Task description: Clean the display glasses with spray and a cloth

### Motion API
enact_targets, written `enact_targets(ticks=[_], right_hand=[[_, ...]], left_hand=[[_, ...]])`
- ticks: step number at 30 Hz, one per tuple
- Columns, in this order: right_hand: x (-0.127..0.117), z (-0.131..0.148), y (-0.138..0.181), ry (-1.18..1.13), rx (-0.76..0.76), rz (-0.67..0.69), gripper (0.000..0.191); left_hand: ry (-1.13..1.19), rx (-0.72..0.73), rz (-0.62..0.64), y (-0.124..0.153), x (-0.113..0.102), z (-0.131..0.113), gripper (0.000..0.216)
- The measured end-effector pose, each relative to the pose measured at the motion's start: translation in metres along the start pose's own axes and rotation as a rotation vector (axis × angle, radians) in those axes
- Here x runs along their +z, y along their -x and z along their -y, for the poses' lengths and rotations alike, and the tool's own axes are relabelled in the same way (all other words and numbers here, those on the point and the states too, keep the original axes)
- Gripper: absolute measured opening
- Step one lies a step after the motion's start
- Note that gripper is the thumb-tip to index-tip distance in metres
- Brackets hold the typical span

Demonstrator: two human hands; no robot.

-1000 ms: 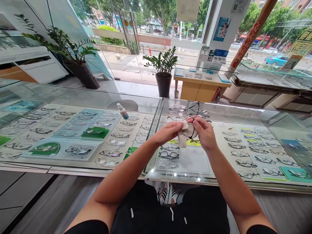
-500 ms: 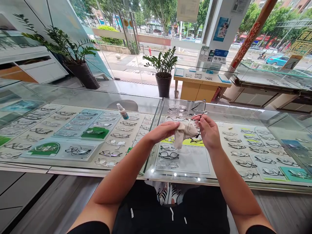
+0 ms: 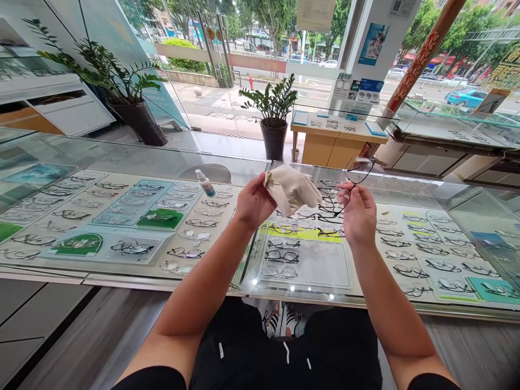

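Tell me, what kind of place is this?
Probably a glasses shop. Rows of glasses lie under the glass counter, a spray bottle stands on it, and the left hand holds a cloth, the right hand black glasses.

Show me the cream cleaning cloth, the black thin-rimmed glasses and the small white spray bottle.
cream cleaning cloth [image 3: 293,188], head view, bunched middle
black thin-rimmed glasses [image 3: 359,170], head view, upper lens
small white spray bottle [image 3: 208,188], head view, blue label

White cloth [image 3: 294,189], crumpled, held up, just left of the glasses [image 3: 352,179] and apart from them. Glasses: thin black frame, tilted, raised above the tabletop [image 3: 122,162].
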State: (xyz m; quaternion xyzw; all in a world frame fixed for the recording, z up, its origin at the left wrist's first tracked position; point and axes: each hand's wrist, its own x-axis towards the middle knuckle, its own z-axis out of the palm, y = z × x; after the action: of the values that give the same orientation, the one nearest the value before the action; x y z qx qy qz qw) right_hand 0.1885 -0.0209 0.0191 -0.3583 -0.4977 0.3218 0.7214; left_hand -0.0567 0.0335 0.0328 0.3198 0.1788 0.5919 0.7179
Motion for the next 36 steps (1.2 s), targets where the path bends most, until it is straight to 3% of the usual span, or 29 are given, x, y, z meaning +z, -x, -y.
enact_targets(ticks=[11, 22, 27, 31, 36], right_hand=[[0.011, -0.001, 0.011, 0.027, 0.01, 0.159, 0.023], [0.018, 0.004, 0.017, 0.075, 0.118, 0.3, 0.034], [0.021, -0.001, 0.02, -0.02, 0.201, 0.311, 0.03], [0.021, -0.006, 0.021, -0.143, 0.29, 0.275, 0.024], [0.021, -0.01, 0.023, -0.16, 0.271, 0.323, 0.018]], left_hand=[[-0.419, -0.24, 0.328, 0.015, -0.003, 0.028, 0.044], [-0.664, -0.189, 0.566, 0.021, 0.014, 0.024, 0.059], [-0.705, -0.149, 0.599, 0.025, 0.018, 0.025, 0.056], [-0.635, -0.224, 0.644, 0.027, 0.018, 0.028, 0.05], [-0.624, -0.213, 0.487, 0.029, 0.021, 0.039, 0.056]])
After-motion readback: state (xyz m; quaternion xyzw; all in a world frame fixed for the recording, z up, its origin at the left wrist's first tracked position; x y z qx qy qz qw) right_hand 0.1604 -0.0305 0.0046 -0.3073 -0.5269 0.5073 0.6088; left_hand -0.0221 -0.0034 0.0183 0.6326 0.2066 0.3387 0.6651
